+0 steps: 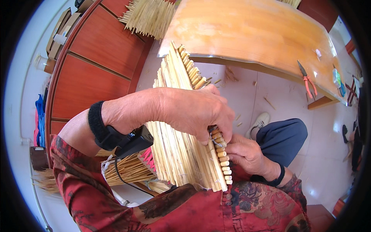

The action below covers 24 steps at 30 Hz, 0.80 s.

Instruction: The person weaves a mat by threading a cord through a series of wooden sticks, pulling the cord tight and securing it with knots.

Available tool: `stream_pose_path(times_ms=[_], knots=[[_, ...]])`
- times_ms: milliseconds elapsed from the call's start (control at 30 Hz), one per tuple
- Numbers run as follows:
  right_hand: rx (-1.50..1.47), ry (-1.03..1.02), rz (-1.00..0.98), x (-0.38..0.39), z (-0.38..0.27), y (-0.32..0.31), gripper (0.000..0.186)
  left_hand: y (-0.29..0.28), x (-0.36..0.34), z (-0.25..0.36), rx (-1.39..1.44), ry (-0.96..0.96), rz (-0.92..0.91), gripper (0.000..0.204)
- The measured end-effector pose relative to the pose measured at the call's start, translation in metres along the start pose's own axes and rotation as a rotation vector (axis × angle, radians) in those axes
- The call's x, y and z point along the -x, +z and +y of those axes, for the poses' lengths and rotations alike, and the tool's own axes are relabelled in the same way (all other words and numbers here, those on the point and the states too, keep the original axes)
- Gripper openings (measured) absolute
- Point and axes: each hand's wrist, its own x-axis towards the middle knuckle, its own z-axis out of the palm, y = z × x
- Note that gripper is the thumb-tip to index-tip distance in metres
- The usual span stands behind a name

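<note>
A mat of pale straw-coloured plant stalks [172,154], laid side by side and tied with thin thread, leans across my lap. Along its right edge runs a row of thicker cut stalk ends [225,164]. My left hand [189,110] reaches over the mat, closed on that edge with thumb and fingers, and a small dark thing shows beneath its fingers. A pale thread [217,143] loops around the stalk ends just below. Beside these ends, my right hand [249,154] has its fingers bent and pressed together; what they pinch is hidden.
Ahead stands a wooden table [247,27] with red-handled pliers [306,79] on its right side. A stalk bundle [148,17] lies at the far left, near red cabinets [92,79]. More stalks [127,170] lie left of my lap. Stalk scraps litter the tiled floor.
</note>
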Motion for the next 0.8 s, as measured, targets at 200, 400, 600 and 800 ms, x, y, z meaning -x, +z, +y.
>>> stream_pose_path(times_ms=[200, 400, 600, 800], knots=[[0.074, -0.010, 0.060, 0.004, -0.008, 0.005, 0.020, 0.002, 0.002, 0.008, 0.021, 0.008, -0.034, 0.025], [0.133, 0.112, -0.008, 0.006, -0.009, -0.022, 0.008, -0.005, 0.015, 0.022, -0.094, -0.063, -0.037, 0.028], [-0.107, 0.176, -0.102, 0.010, -0.015, -0.026, 0.010, -0.005, 0.010, 0.036, -0.263, -0.020, -0.118, 0.038], [-0.352, 0.132, -0.103, 0.010, 0.003, -0.012, 0.015, -0.014, 0.027, 0.042, -0.285, -0.235, -0.272, 0.030]])
